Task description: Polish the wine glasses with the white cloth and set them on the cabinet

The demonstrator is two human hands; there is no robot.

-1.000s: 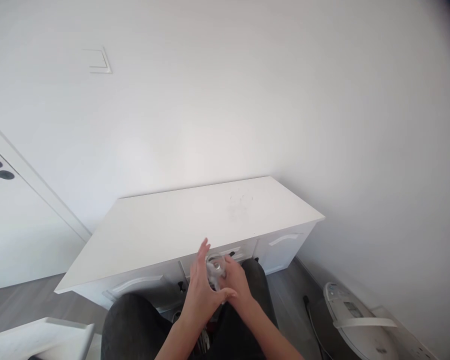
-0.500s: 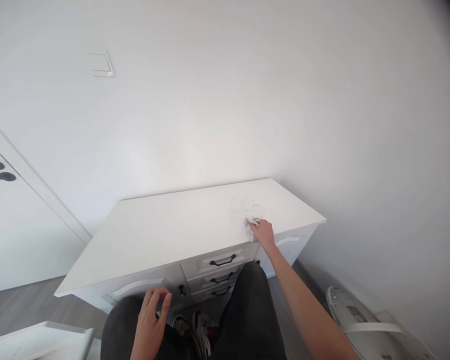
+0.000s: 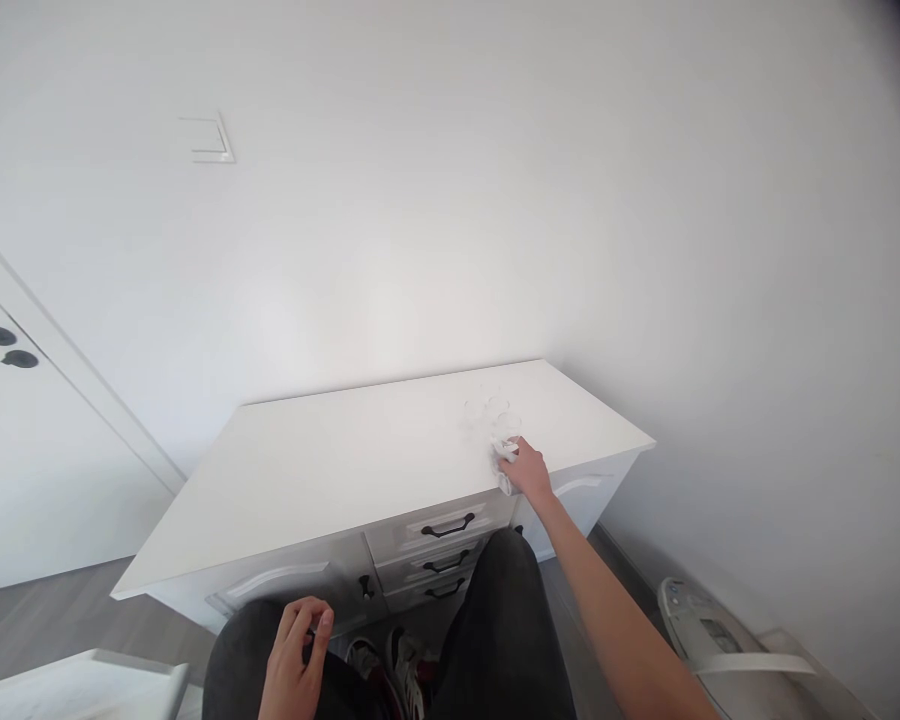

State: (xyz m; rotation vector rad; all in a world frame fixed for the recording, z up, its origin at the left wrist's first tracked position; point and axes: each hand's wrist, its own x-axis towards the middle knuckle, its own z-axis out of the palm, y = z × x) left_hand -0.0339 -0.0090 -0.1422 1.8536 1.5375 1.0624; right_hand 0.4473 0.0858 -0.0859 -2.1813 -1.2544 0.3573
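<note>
Head view, straight to the right hand (image 3: 529, 472): grips a bunched white cloth (image 3: 497, 462) at the near edge of the white sideboard (image 3: 345, 460), right of the middle. Clamps it from above with bent fingers, leaving a crumpled fold out on the left side and toward the near edge. Looks light, soft and limp; should squash easily and need only a gentle pinch on a thick fold. Too small and pale to tell of anything tucked inside. Spot the clear glasses (image 3: 498, 406) just beyond on the far side, barely outlined on the same top. Look slippery and fragile, likely best held around the sides with light pressure. Over to the left hand (image 3: 298, 655): relaxed over the left thigh (image 3: 232, 670), half curled, unclosed, holding nothing visible, well apart from cloth and glassware.
</note>
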